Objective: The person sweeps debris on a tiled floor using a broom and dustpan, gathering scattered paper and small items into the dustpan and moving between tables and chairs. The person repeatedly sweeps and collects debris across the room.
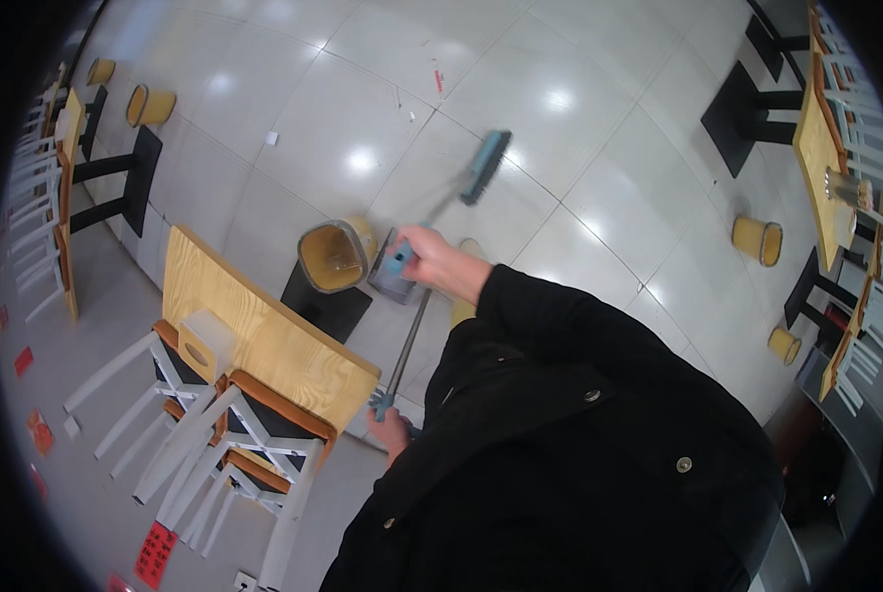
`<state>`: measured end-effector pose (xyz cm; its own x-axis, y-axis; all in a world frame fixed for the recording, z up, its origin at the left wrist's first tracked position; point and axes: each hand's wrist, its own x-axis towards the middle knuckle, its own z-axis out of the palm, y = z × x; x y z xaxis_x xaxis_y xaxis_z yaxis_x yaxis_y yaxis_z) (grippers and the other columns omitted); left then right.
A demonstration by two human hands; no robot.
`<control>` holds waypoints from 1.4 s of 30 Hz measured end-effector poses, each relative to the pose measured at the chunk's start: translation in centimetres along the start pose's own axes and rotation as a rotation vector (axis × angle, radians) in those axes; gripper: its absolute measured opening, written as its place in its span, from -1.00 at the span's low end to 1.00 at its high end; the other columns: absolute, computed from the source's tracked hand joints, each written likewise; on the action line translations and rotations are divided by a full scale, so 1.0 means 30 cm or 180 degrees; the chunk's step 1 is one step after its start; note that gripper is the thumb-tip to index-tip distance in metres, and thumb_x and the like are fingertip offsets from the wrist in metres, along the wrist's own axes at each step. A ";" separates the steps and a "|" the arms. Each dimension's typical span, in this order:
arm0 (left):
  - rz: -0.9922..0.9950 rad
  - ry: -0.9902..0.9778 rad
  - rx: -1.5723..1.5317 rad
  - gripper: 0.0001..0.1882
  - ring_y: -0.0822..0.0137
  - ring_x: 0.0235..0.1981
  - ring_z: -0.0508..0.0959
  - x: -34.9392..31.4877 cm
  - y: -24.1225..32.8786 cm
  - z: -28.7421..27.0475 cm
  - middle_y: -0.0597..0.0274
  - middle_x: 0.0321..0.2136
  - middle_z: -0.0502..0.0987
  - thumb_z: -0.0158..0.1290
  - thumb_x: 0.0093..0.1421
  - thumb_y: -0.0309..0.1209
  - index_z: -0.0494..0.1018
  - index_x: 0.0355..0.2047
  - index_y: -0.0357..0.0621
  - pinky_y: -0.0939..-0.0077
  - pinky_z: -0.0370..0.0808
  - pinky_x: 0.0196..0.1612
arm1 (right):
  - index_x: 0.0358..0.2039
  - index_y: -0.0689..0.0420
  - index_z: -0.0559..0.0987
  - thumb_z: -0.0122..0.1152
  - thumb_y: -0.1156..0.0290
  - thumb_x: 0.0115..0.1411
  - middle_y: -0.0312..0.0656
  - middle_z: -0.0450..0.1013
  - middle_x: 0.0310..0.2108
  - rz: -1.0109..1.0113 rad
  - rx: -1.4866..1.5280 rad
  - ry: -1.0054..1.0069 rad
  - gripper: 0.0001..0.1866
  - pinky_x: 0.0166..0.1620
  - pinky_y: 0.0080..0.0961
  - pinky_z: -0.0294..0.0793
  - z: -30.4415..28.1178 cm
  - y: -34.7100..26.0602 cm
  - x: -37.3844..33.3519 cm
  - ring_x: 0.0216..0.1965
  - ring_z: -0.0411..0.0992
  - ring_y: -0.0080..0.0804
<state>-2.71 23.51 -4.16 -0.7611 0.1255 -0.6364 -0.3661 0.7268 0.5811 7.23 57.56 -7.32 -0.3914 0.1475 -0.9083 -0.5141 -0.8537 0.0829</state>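
Note:
My right hand (429, 255) is closed round the blue-grey upper end of a broom. The broom's handle slants away to the bristle head (486, 168), which rests on the tiled floor. My left hand (390, 430), lower in the picture and close to my body, grips the blue-grey end of a dark pole. That pole runs up toward a grey dustpan (390, 282) on the floor, partly hidden beneath my right hand. Beside the dustpan stands a yellow waste bin (334, 255) with a dark rim, its inside visible from above.
A wooden table (254, 326) with white chairs (264, 434) stands at the left. More tables (816, 148) line the right side, with a black table base (737, 118) and yellow bins (757, 240). Small litter, including a red-and-white scrap (438, 81) and a white piece (271, 139), lies on the floor.

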 end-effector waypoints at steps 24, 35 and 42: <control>-0.0751 -0.0597 -0.0595 -0.80 0.34 -0.81 0.35 0.009 0.013 0.009 0.22 -0.76 0.30 0.03 0.04 -0.41 0.24 -0.41 -0.20 0.47 0.32 -0.75 | -0.62 0.20 0.32 -0.02 0.52 -0.07 -0.23 0.24 -0.73 -0.0468 -0.1885 0.0339 -0.93 -0.69 -0.56 0.27 -0.582 -0.255 -0.471 -0.76 0.23 -0.46; -0.0816 0.0003 -0.0774 -0.81 0.41 -0.86 0.21 -0.057 0.041 0.152 0.32 -0.81 0.16 0.01 0.03 -0.41 0.22 -0.40 -0.14 0.47 0.21 -0.81 | -0.69 0.10 0.27 0.01 0.52 -0.10 -0.31 0.24 -0.74 0.0062 0.0980 0.0612 -0.86 -0.60 -0.67 0.34 -0.986 -0.412 -0.364 -0.71 0.27 -0.53; -0.0850 0.0362 -0.0923 -0.82 0.43 -0.84 0.19 -0.188 0.126 0.321 0.34 -0.80 0.14 -0.03 0.03 -0.43 0.22 -0.37 -0.15 0.48 0.21 -0.80 | -0.65 0.07 0.28 0.05 0.53 -0.12 -0.26 0.23 -0.69 -0.0010 -0.0081 0.0140 -0.86 -0.62 -0.49 0.21 -0.493 -0.597 -0.059 -0.67 0.22 -0.42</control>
<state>5.35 32.04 -3.26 -0.6672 -0.1292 -0.7336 -0.6823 0.5012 0.5322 28.41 65.20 -13.24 -0.3557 0.1285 -0.9257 -0.4955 -0.8658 0.0702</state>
